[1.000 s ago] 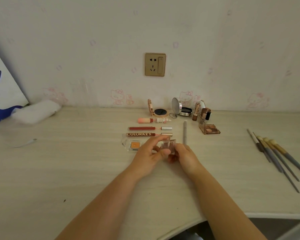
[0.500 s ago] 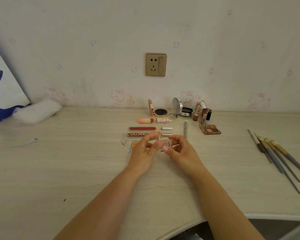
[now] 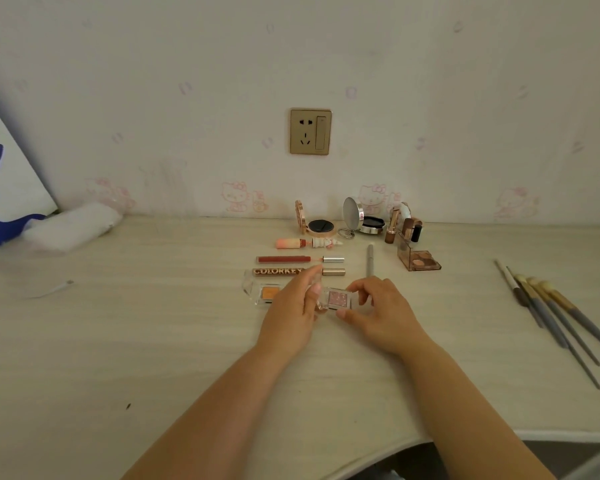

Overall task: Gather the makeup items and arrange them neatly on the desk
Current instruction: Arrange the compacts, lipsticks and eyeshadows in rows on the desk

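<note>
A small clear case with a pink glitter eyeshadow pan (image 3: pixel 338 298) lies low over the desk (image 3: pixel 118 341), pinched between my left hand (image 3: pixel 291 308) and my right hand (image 3: pixel 378 311). Just left of it sits a clear case with an orange pan (image 3: pixel 269 292), partly hidden by my left hand. Behind lie a brown COLORKEY tube (image 3: pixel 278 271), a red lip tube (image 3: pixel 291 259), a pink-and-white lipstick (image 3: pixel 305 243) and a grey pencil (image 3: pixel 370 259). At the back stand two open compacts (image 3: pixel 317 226) (image 3: pixel 362 218), lipsticks (image 3: pixel 392 226) and a brown eyeshadow palette (image 3: pixel 420 260).
Several makeup brushes (image 3: pixel 551 313) lie at the right side of the desk. A white cloth roll (image 3: pixel 73 226) and a white cable (image 3: pixel 45 291) are at the left. A wall socket (image 3: pixel 310 131) sits above the items. The desk's front edge curves at the lower right.
Both hands have carried the pink glitter case forward and turned it flat, so its pan now faces up beside the orange case.
</note>
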Tool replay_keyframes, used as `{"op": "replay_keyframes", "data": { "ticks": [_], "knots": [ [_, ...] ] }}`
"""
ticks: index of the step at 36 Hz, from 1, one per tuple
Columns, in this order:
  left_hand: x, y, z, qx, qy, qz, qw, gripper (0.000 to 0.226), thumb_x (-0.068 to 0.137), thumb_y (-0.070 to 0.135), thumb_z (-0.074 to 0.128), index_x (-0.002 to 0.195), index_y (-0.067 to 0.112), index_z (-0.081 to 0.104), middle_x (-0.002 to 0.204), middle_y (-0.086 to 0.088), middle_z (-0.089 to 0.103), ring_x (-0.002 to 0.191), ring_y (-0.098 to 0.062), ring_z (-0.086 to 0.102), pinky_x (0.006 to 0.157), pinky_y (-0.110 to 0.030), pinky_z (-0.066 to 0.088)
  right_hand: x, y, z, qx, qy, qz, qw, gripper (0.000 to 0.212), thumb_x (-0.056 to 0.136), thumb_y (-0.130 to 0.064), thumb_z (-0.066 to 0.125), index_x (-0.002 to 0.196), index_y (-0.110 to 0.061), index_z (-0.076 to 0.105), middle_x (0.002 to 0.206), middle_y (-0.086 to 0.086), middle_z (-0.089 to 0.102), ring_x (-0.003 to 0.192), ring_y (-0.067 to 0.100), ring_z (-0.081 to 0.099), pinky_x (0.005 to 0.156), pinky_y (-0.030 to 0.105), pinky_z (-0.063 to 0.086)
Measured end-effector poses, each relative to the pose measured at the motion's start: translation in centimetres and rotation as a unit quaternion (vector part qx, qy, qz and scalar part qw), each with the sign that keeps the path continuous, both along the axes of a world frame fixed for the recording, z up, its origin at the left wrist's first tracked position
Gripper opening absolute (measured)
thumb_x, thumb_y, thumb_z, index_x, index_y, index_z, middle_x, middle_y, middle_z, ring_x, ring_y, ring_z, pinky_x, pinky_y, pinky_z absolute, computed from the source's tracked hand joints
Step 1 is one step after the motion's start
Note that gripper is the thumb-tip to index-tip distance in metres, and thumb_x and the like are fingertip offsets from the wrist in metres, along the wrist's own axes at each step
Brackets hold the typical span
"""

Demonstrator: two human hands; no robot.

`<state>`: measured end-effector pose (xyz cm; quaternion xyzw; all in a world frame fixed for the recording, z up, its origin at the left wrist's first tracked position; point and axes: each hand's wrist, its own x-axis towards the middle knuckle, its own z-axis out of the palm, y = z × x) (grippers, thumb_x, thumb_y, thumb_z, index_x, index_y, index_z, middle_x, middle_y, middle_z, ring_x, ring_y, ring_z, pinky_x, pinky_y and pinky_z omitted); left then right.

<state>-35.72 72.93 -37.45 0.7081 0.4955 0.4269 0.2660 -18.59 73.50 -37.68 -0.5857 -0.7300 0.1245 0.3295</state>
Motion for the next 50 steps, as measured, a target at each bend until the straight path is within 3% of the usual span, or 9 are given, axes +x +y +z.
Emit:
{"op": "replay_keyframes", "data": {
  "ticks": [6,13,17,25,34,38,41,44,50],
  "knots": [
    [-0.3,0.5,-0.3,-0.005,0.048,0.038,0.998,0.038,0.099,0.025,0.040,0.136,0.026,0.047,0.126,0.003,0.060,0.097,-0.016,0.065,0.089,-0.039,0.051,-0.3,0.7,-0.3,0.005,-0.102,-0.012,0.995,0.046,0.078,-0.054,0.063,0.114,-0.027,0.059,0.083,-0.011,0.046,0.084,0.010,0.040,0.071,0.024,0.034],
    [-0.5,0.7,-0.5,-0.004,0.086,0.067,0.994,0.037,0.099,0.026,0.042,0.135,0.027,0.049,0.113,0.004,0.065,0.071,0.006,0.058,0.070,-0.006,0.038,-0.3,1.0,-0.5,-0.017,-0.138,-0.030,0.990,0.048,0.081,-0.056,0.059,0.122,-0.030,0.055,0.091,-0.010,0.047,0.090,0.012,0.039,0.079,0.026,0.037],
    [-0.5,0.7,-0.6,-0.005,0.101,0.053,0.994,0.046,0.095,0.032,0.049,0.140,0.024,0.042,0.128,0.002,0.057,0.087,-0.006,0.060,0.088,-0.022,0.044,-0.5,1.0,-0.5,-0.025,-0.148,-0.047,0.988,0.051,0.081,-0.059,0.055,0.124,-0.031,0.055,0.103,-0.005,0.056,0.099,0.016,0.043,0.083,0.028,0.037],
    [0.4,1.6,-0.9,-0.011,0.168,0.081,0.982,0.066,0.088,0.030,0.061,0.146,0.022,0.031,0.135,-0.002,0.049,0.109,-0.020,0.057,0.093,-0.031,0.045,-1.0,1.7,-0.4,-0.022,-0.158,-0.065,0.985,0.052,0.083,-0.057,0.054,0.125,-0.028,0.056,0.109,0.000,0.060,0.105,0.020,0.045,0.087,0.031,0.038],
    [0.8,2.1,-0.9,-0.001,0.167,0.103,0.981,0.067,0.087,0.031,0.063,0.145,0.019,0.033,0.135,-0.002,0.052,0.108,-0.022,0.058,0.096,-0.033,0.043,-1.2,2.0,-0.4,-0.026,-0.157,-0.066,0.985,0.055,0.083,-0.060,0.051,0.126,-0.026,0.056,0.105,-0.001,0.060,0.102,0.019,0.047,0.086,0.032,0.040],
    [0.7,2.2,-0.9,0.007,0.147,0.114,0.983,0.067,0.086,0.035,0.064,0.144,0.020,0.034,0.129,-0.001,0.056,0.105,-0.020,0.060,0.094,-0.029,0.042,-1.6,1.9,0.0,0.030,-0.048,-0.111,0.992,0.039,0.087,-0.047,0.056,0.119,-0.025,0.057,0.091,-0.006,0.054,0.092,0.015,0.049,0.079,0.031,0.043],
    [0.7,2.1,-0.9,0.012,0.127,0.131,0.983,0.069,0.085,0.036,0.065,0.144,0.020,0.033,0.129,-0.003,0.055,0.109,-0.021,0.057,0.094,-0.026,0.037,-1.3,2.5,0.2,0.040,-0.009,-0.201,0.979,0.027,0.089,-0.038,0.055,0.108,-0.019,0.056,0.098,0.000,0.058,0.095,0.020,0.053,0.074,0.031,0.041],
    [0.7,1.7,-0.8,0.018,0.112,0.153,0.982,0.070,0.085,0.039,0.063,0.144,0.020,0.031,0.129,-0.003,0.052,0.117,-0.018,0.049,0.092,-0.026,0.037,-0.6,3.2,0.3,-0.046,-0.048,-0.274,0.959,0.040,0.087,-0.048,0.052,0.106,-0.013,0.052,0.105,0.005,0.057,0.098,0.023,0.052,0.076,0.035,0.044],
    [0.5,0.8,0.1,0.055,0.043,0.175,0.982,0.046,0.091,0.033,0.054,0.134,0.023,0.041,0.115,0.004,0.049,0.089,-0.003,0.042,0.075,-0.020,0.036,-0.9,3.5,-0.1,-0.092,-0.188,-0.278,0.938,0.040,0.091,-0.044,0.038,0.105,-0.011,0.057,0.101,0.006,0.058,0.093,0.023,0.052,0.070,0.033,0.038]
  ]
}}
